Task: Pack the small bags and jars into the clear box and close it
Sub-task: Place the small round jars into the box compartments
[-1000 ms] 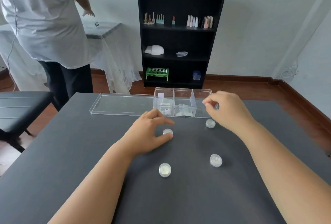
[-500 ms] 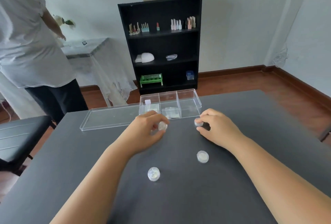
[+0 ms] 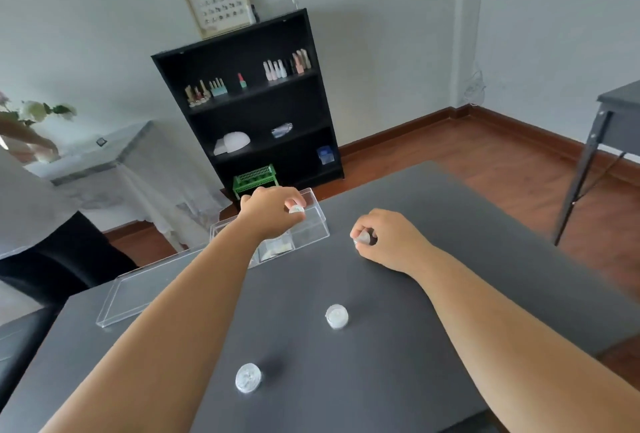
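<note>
Hands (image 3: 273, 209) outstretched, each pinching a jar (image 3: 296, 210).

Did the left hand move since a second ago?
Yes. The left hand went from the table in front of the clear box to above it, away from the person, carrying a small jar in its fingers.

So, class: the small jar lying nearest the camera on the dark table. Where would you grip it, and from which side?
Grip the nearest jar by its round side wall, thumb opposite fingers, coming straight down from above. It stands upright, low and wide, lid up, with bare table all round it, so nothing blocks a top approach. A flat pinch on the lid would probably slip.
</note>
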Available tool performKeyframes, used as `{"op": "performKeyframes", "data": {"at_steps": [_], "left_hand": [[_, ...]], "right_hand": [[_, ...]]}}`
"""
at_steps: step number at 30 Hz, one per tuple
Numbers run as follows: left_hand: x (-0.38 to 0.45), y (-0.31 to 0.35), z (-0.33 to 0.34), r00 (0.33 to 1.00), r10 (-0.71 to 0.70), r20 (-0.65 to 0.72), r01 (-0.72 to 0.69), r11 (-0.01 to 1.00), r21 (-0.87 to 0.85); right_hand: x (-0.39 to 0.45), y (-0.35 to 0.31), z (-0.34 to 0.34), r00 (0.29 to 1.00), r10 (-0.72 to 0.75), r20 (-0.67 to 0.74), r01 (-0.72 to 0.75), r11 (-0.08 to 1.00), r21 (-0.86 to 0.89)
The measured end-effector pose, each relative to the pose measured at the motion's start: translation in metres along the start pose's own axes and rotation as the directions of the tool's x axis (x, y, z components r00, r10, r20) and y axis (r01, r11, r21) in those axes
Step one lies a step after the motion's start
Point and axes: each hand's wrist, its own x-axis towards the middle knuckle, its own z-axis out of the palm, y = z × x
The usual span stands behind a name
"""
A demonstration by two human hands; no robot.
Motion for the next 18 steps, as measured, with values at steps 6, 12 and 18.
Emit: {"op": "performKeyframes", "data": {"at_steps": [6, 12, 18], "left_hand": [[0.011, -0.01, 0.005, 0.985, -0.052, 0.163, 0.052, 0.999, 0.007], [0.021, -0.007, 0.005, 0.973, -0.077, 0.216, 0.04, 0.984, 0.172], [0.02, -0.007, 0.009, 0.964, -0.146, 0.224, 0.097, 0.972, 0.214]], "right_hand": [[0.003, 0.001, 0.001, 0.999, -0.014, 0.031, 0.014, 1.0, 0.014], [0.006, 0.003, -0.001, 0.999, -0.008, 0.051, 0.007, 1.0, 0.01], [0.006, 0.005, 0.0, 0.999, -0.014, 0.039, 0.013, 1.0, 0.029]]}}
